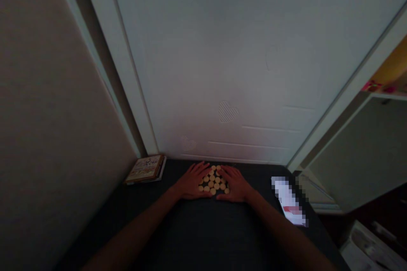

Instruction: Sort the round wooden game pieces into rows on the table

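Note:
Several pale round wooden discs (214,181) lie bunched together flat on a dark table (197,233), close to the wall. My left hand (192,183) rests flat on the table against the left side of the bunch, fingers stretched out. Against the right side lies my right hand (234,184), also flat with fingers extended. Both hands cup the discs between them without lifting any. Both forearms reach in from the bottom of the view.
A flat brown box with a printed lid (145,169) lies at the table's back left corner. A white, blurred-out object (288,201) sits near the right edge. A pale wall stands right behind the table; shelving and a bin are off to the right.

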A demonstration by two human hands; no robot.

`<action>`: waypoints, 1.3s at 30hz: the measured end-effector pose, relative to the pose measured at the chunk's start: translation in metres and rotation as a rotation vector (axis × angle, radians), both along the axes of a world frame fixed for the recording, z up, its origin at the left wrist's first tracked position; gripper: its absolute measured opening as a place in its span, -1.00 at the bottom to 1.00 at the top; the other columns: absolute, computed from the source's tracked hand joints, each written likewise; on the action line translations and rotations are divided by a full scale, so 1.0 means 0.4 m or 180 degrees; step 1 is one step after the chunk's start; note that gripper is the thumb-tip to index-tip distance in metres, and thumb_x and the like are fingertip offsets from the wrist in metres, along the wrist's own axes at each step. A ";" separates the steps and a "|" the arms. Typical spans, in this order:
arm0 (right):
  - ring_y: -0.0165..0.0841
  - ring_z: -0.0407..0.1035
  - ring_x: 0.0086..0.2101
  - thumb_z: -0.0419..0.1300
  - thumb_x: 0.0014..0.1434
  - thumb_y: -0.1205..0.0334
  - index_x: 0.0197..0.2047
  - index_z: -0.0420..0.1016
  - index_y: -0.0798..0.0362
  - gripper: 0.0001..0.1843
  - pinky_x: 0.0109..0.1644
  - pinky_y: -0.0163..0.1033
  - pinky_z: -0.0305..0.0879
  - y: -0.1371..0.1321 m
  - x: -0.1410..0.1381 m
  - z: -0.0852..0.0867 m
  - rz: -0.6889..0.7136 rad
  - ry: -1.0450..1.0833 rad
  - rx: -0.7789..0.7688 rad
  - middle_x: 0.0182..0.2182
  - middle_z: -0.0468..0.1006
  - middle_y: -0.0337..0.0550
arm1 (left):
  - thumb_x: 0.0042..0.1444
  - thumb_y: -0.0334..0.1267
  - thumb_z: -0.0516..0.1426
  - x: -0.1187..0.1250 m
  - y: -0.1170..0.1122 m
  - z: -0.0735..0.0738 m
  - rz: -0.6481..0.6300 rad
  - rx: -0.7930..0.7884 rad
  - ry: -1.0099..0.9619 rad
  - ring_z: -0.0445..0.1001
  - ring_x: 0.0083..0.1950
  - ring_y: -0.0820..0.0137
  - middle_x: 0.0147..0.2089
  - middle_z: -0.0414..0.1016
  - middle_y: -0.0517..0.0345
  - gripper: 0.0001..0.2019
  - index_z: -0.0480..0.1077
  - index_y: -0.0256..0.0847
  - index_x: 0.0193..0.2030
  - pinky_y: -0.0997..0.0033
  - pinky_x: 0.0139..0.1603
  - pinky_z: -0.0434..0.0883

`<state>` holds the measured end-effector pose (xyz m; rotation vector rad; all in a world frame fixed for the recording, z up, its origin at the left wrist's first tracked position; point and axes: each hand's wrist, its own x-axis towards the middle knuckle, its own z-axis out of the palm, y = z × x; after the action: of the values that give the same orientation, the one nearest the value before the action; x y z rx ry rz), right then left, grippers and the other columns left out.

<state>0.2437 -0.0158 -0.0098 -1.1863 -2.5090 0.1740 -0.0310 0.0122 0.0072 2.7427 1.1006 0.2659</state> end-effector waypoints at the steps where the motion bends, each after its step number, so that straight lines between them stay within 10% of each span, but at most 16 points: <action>1: 0.07 0.10 0.31 0.23 -0.07 -0.53 0.44 0.11 0.03 0.20 0.37 0.21 0.00 0.005 0.000 0.000 0.0015 -0.0002 0.0001 0.37 0.19 0.17 | -0.01 0.51 0.05 0.002 0.004 -0.004 -0.0024 0.0018 -0.0025 -0.13 0.53 -0.02 0.55 -0.07 0.05 0.04 -0.04 0.00 0.50 -0.10 0.48 -0.10; 39: 0.02 0.12 0.33 0.25 0.07 -0.39 0.45 0.07 0.16 0.11 0.40 0.14 0.02 0.028 -0.004 -0.023 0.0096 0.0124 -0.0016 0.36 0.21 0.22 | 0.03 0.47 0.06 0.026 0.033 -0.001 -0.0521 0.0095 -0.0077 -0.07 0.53 0.08 0.52 0.01 -0.03 0.08 -0.08 -0.21 0.51 0.13 0.50 -0.05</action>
<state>0.2422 -0.0045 -0.0191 -1.1367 -2.4950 0.2091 -0.0205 0.0253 0.0069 2.8274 0.8665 0.2939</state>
